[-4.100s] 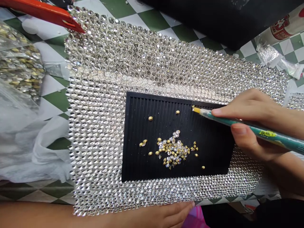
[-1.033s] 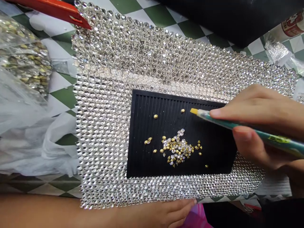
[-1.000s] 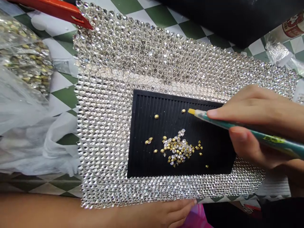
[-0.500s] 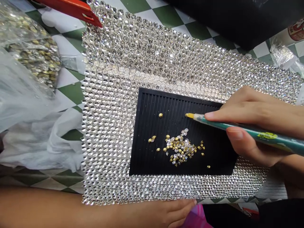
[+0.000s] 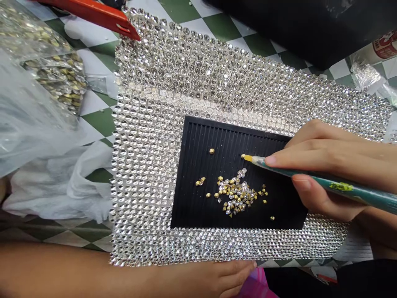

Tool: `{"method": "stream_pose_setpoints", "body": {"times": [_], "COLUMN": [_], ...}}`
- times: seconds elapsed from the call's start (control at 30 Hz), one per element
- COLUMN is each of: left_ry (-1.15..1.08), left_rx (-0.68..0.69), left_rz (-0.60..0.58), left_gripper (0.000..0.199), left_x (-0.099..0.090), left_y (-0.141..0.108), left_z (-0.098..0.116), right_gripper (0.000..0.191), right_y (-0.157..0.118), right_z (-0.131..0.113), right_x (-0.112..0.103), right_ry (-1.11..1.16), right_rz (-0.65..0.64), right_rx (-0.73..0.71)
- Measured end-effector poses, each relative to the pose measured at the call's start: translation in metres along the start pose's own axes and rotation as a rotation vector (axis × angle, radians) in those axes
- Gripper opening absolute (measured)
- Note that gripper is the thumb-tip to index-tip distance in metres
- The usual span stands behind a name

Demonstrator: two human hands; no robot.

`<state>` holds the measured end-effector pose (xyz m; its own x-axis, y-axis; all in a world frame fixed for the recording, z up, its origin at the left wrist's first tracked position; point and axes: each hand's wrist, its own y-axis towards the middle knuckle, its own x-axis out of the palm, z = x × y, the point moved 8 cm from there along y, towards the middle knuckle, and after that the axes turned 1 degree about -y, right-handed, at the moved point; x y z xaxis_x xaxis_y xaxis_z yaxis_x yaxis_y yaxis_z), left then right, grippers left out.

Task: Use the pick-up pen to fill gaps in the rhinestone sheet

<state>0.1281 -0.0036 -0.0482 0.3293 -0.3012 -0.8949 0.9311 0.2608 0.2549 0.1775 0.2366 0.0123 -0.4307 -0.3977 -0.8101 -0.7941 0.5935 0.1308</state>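
My right hand point(image 5: 328, 169) is closed round a green picker pencil point(image 5: 316, 178) with a yellow tip. At that tip is one small gold-backed rhinestone point(image 5: 242, 156), over a black ribbed tray point(image 5: 198, 207); whether it touches the tray I cannot tell. A heap of loose rhinestones point(image 5: 237, 192), some gold side up and some clear, lies in the tray, with several strays around it. Under the tray spreads a sheet set with rows of silvery rhinestones point(image 5: 142, 165). Along the sheet's near edge rests my left hand point(image 5: 226, 277), fingers stretched out and partly hidden.
A red handle-like tool point(image 5: 102, 16) lies over the sheet's far left corner. Plastic bags of rhinestones point(image 5: 62, 78) and crumpled white wrapping point(image 5: 56, 186) are on the left. A black object point(image 5: 294, 29) stands behind, and a labelled container point(image 5: 384, 45) at the far right. The tablecloth point(image 5: 96, 124) is green-and-white checked.
The pencil tip, with the rhinestone at it, has moved slightly nearer the heap. The view has shifted a little, so the sheet and tray appear slightly further right. My left hand stays at the edge.
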Motion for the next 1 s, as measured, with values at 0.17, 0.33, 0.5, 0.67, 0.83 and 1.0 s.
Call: {"method": "stream_pose_setpoints", "body": {"times": [0.17, 0.33, 0.5, 0.67, 0.83, 1.0], "left_ry": [-0.092, -0.136, -0.126, -0.091, -0.108, -0.114], "left_rx": [0.004, 0.007, 0.022, 0.020, 0.004, -0.021], "left_rz": [0.036, 0.055, 0.023, 0.060, 0.109, 0.114], "left_gripper": [0.041, 0.042, 0.040, 0.036, 0.034, 0.034], "left_x": [-0.0001, 0.0001, -0.0005, -0.0040, -0.0053, -0.0050], "left_y": [0.0000, -0.0001, 0.0010, 0.0028, 0.0027, 0.0016], "left_z": [-0.0008, -0.0007, -0.0012, -0.0021, -0.0026, -0.0051], "right_gripper": [0.018, 0.018, 0.016, 0.018, 0.020, 0.018], "right_y": [0.0048, 0.0060, 0.0041, 0.0042, 0.0063, 0.0057], "right_z": [-0.0055, -0.0080, -0.0051, -0.0085, -0.0089, -0.0086], "right_x": [-0.0016, -0.0029, -0.0046, -0.0024, 0.0005, -0.0004], "right_ry": [0.065, 0.085, 0.038, 0.033, 0.010, 0.011], "right_rz": [0.018, 0.015, 0.042, 0.031, -0.010, 0.010], "right_rx": [-0.072, -0.126, -0.073, -0.121, -0.155, -0.168]}}
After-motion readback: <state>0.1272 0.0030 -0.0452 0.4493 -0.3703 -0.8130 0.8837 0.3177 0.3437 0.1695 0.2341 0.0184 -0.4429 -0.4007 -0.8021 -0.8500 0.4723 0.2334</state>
